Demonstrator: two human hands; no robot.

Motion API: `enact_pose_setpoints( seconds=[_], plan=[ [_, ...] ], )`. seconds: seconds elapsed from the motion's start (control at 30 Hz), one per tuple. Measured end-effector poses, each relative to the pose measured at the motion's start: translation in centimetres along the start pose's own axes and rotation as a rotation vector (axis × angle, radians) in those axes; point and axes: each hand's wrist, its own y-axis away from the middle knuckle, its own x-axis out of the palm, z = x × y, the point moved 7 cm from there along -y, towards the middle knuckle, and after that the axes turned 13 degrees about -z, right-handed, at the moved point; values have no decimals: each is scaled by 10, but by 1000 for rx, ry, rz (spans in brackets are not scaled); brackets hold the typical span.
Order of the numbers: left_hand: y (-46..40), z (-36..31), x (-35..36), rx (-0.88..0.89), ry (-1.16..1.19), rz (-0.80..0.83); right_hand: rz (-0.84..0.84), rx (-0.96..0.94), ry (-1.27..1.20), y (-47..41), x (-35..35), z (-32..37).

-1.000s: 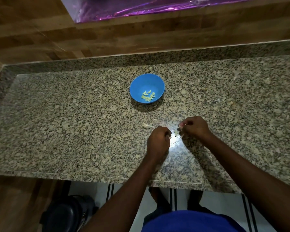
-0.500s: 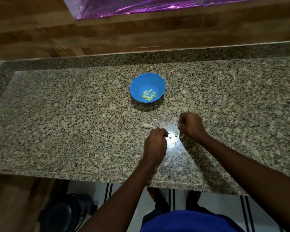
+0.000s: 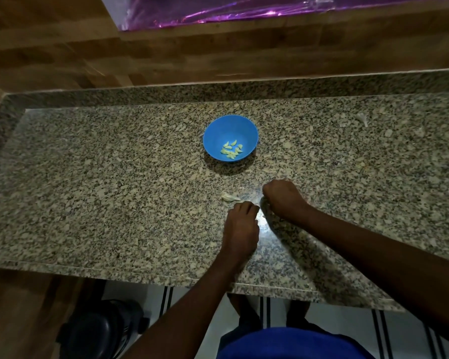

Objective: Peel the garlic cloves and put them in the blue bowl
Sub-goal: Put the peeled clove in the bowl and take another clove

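One unpeeled garlic clove [image 3: 230, 197] lies on the counter [image 3: 88, 190] at center frame, below the blue bowl [image 3: 230, 137] holding peeled cloves. It looks light, with thin brittle skin; pinch its pointed tip. The left hand [image 3: 241, 226] and right hand [image 3: 283, 199] have curled fingers; I cannot tell what each grip holds.

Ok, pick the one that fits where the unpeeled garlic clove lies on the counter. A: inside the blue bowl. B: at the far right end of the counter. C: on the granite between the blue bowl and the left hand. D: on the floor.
C: the unpeeled garlic clove lies on the bare granite counter, nearer than the blue bowl and just beyond the left hand.
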Motion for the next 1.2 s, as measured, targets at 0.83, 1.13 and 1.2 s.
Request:
enact_pose_setpoints(
  seconds=[0.83,1.13,1.2],
  plan=[
    [-59,-22,-23,-734,1084,72,-215,668,-1406,57,-22,-65],
    [-64,-27,-36,-580,995,89,442,979,-1616,65,-2,-53],
    [-66,-30,-40,-498,917,92,536,1028,-1648,69,-2,-50]
  ],
)
